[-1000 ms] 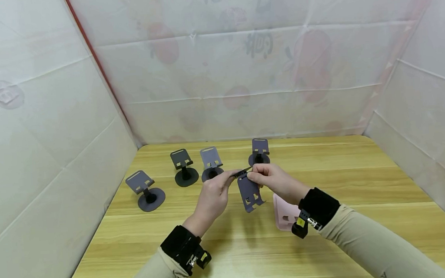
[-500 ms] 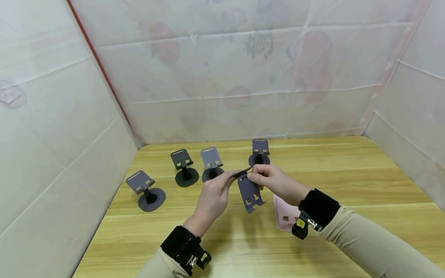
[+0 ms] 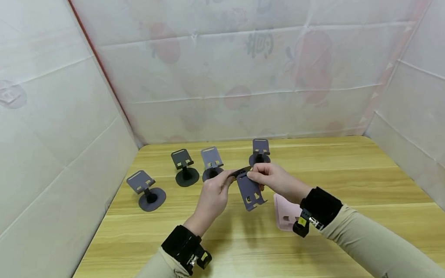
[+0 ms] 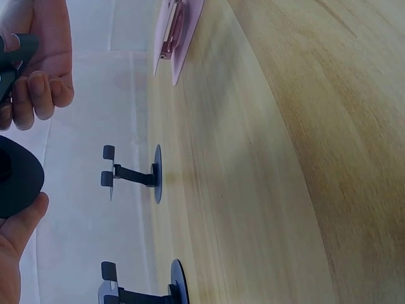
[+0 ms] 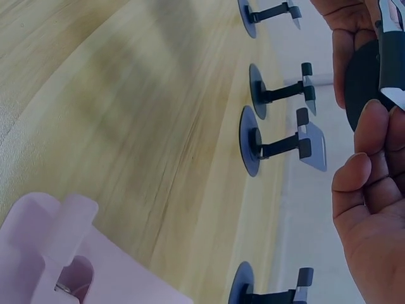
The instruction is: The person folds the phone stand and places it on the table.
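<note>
White printed sheeting walls in a wooden tabletop (image 3: 327, 170), above which both hands meet. Left hand (image 3: 213, 196) pinches the dark round base (image 3: 240, 172) of a phone stand, while right hand (image 3: 274, 180) grips the top of its grey cradle plate (image 3: 250, 192), which hangs down between the hands, clear of the table. Four assembled phone stands (image 3: 185, 166) stand beyond the hands, and a pink phone stand (image 3: 285, 212) lies under the right wrist. Forcing the joint at an angle could probably jam it, and a slipping pinch could drop the plate onto the pink one.
</note>
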